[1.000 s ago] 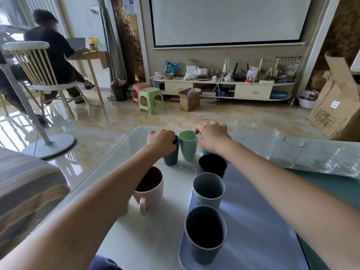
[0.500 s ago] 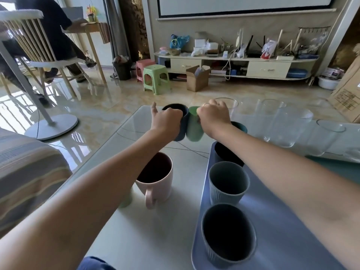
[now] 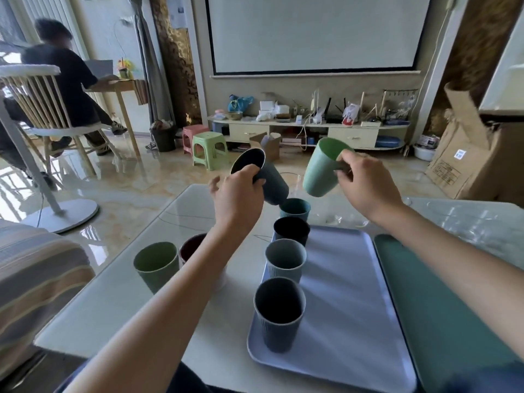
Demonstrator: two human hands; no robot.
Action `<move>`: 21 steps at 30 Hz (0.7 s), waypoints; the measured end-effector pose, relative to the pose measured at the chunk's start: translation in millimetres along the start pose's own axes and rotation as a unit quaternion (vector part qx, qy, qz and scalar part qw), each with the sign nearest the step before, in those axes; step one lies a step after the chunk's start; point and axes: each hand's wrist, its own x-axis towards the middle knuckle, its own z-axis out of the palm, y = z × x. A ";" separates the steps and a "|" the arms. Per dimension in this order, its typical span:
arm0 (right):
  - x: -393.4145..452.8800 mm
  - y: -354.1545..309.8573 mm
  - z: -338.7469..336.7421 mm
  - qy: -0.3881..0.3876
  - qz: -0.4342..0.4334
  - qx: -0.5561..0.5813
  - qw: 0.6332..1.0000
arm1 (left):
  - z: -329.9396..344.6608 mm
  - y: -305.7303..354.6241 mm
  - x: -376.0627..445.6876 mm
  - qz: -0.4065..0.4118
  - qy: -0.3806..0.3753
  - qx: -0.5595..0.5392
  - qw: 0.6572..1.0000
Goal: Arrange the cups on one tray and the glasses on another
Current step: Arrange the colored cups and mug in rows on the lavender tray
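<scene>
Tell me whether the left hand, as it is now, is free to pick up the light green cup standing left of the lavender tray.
Probably not yet. The left hand already holds a dark blue cup in the air, so its grip is taken. The green cup itself stands unblocked on the table, beside the left forearm.

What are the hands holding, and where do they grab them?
The left hand grips a dark blue cup near its rim. The right hand holds a green cup by its side. Both are lifted and tilted.

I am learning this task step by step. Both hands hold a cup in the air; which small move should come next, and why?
Probably lower the green cup in the right hand onto the lavender tray: bare space lies beside its cup column.
</scene>
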 end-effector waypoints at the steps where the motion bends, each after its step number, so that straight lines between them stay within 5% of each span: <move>1: -10.4 9.2 -2.9 -0.011 0.010 -0.008 1.000 | 1.8 1.5 -7.1 -0.001 0.001 -0.002 1.000; 10: -40.0 60.7 59.1 -0.166 0.047 -0.080 0.982 | 17.1 -8.8 -9.2 0.046 -0.034 0.096 0.994; 21: -35.1 70.6 108.0 -0.222 0.082 -0.096 0.967 | 27.4 -18.6 -1.7 0.051 -0.068 0.102 0.991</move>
